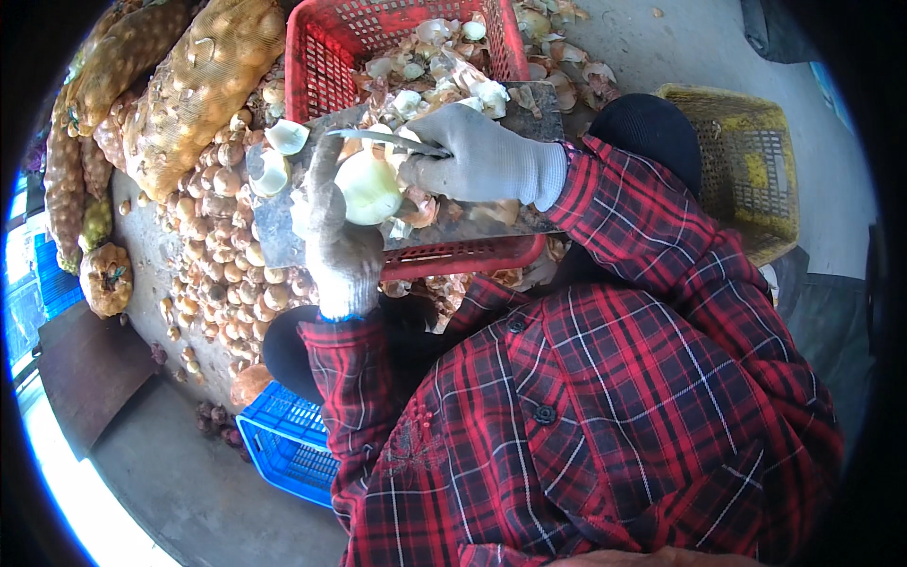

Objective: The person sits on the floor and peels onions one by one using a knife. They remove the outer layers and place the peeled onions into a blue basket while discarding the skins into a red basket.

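A peeled pale onion [368,186] is held by my left hand [340,234], which wears a light knit glove and wraps its left side. My right hand [482,157], in a grey-white glove, grips a knife [390,137] whose blade points left across the top of the onion, close to my left fingertips. Both hands are above a grey board [283,227] laid across a red plastic crate [312,64]. Cut onion pieces [287,137] lie on the board's left end, and onion skins [425,205] lie beneath my hands.
Many unpeeled onions [227,273] are piled on the floor at left, beside full mesh sacks [205,85]. A blue crate [290,446] stands near my left knee, a yellow crate [744,170] at right. Loose skins [567,71] lie beyond the red crate.
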### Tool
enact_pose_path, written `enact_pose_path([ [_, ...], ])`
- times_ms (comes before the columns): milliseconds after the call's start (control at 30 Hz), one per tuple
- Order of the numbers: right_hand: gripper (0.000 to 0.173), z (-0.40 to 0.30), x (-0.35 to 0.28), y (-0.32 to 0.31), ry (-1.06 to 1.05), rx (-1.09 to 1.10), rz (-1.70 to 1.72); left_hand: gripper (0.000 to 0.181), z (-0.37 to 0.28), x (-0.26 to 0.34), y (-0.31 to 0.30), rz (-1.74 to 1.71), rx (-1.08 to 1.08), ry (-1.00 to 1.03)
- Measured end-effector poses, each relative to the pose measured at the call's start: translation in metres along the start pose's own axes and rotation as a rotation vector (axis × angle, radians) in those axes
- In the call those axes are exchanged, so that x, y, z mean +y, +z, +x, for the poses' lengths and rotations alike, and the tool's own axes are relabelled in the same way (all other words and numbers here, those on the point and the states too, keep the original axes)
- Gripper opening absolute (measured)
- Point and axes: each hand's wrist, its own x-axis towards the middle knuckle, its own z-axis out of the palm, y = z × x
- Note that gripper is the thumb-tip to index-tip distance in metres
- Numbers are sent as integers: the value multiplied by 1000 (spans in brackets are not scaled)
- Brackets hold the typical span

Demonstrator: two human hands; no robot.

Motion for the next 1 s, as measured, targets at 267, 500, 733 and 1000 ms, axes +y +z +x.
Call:
enact_pose_path([
  [267, 23, 1, 6, -2, -113, -27, 63, 84, -2, -6, -6, 121, -40, -150],
  [500, 32, 4, -5, -39, 21, 155, 776, 61, -5, -7, -15, -368, 73, -110],
  [733, 37, 10, -20, -31, 318, 112, 189, 74, 0, -5, 5, 160, -17, 150],
  [1000, 32, 7, -15, -8, 150, 89, -278, 87, -9, -3, 20, 643, 54, 177],
])
